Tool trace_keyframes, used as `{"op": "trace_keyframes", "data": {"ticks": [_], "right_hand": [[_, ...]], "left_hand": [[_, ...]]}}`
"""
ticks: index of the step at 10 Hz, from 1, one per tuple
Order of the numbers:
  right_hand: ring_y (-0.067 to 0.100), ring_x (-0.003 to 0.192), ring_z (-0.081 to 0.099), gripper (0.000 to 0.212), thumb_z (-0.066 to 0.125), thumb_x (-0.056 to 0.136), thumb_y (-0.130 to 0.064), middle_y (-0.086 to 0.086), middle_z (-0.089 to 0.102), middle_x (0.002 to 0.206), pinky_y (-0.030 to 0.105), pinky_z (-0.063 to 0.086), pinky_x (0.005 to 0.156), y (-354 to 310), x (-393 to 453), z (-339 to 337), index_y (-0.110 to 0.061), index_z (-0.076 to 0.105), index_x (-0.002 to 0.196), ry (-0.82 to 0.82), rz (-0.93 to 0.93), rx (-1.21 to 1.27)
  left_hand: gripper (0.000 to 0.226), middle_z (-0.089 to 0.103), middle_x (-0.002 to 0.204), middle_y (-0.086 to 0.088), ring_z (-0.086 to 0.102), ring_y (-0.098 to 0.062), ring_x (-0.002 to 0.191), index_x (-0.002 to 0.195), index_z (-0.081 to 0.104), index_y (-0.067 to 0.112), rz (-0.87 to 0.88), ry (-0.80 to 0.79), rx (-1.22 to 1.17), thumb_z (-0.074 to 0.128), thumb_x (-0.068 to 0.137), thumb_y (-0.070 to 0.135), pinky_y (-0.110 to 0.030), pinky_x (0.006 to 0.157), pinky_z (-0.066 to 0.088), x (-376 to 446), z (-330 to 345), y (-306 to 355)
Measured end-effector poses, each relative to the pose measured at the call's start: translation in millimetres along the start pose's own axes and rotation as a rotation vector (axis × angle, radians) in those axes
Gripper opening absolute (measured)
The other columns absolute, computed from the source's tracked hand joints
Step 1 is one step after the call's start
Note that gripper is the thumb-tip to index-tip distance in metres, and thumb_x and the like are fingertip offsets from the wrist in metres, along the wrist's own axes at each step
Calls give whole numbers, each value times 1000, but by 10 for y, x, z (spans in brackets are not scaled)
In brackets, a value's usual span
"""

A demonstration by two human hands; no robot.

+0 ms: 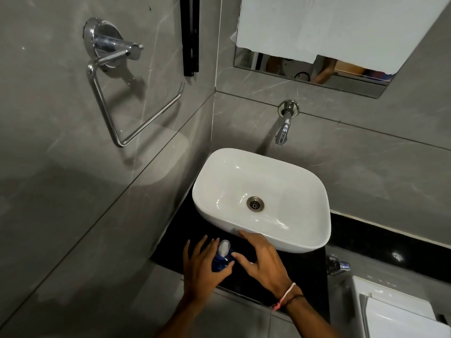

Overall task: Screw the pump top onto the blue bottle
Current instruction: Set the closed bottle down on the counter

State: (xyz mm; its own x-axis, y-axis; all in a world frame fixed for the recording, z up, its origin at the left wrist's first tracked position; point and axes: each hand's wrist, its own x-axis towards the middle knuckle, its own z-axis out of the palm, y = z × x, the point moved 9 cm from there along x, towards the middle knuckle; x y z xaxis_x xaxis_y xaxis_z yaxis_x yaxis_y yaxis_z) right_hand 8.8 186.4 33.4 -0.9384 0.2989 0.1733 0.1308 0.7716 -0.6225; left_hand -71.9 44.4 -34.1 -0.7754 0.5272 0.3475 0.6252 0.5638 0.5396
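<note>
Head view: small translucent blue plastic bottle w/ white pump top stands on black counter, just in front of white ceramic basin. Left hand wrapped round bottle. Right hand open, fingers spread, beside pump, holding nothing.

Blue bottle: body mostly covered by left hand; label unreadable. Joint between pump top and neck too small to resolve; threading state undetermined. Both forearms cut by bottom edge. Mirror largely masked by white sheet; reflection blurred. Toilet cistern cropped at lower right.
</note>
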Motion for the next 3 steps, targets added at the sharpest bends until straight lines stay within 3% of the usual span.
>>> {"op": "trace_keyframes", "data": {"ticks": [1, 2, 3], "right_hand": [[9, 129, 55, 59, 73, 90, -44, -4, 63, 138, 25, 46, 110, -49, 9, -126, -22, 54, 142, 80, -59, -44], [17, 139, 48, 68, 69, 90, -52, 1, 54, 151, 33, 40, 116, -109, 32, -311, -22, 48, 147, 187, -102, -221], [23, 148, 37, 77, 64, 90, -57, 9, 41, 160, 37, 32, 119, -51, 52, -343, -21, 39, 154, 194, -94, -322]], "left_hand": [[66, 73, 115, -2, 57, -19, 121, 114, 72, 17, -58, 10, 14, 73, 65, 62, -52, 111, 33, 84, -156, -280], [68, 71, 115, -13, 62, -30, 115, 112, 72, 13, -139, 28, 28, 71, 66, 63, -55, 106, 39, 221, -514, -664], [76, 70, 117, -16, 63, -36, 111, 118, 68, 9, -117, 35, 42, 66, 71, 68, -58, 96, 47, 283, -652, -727]]}}
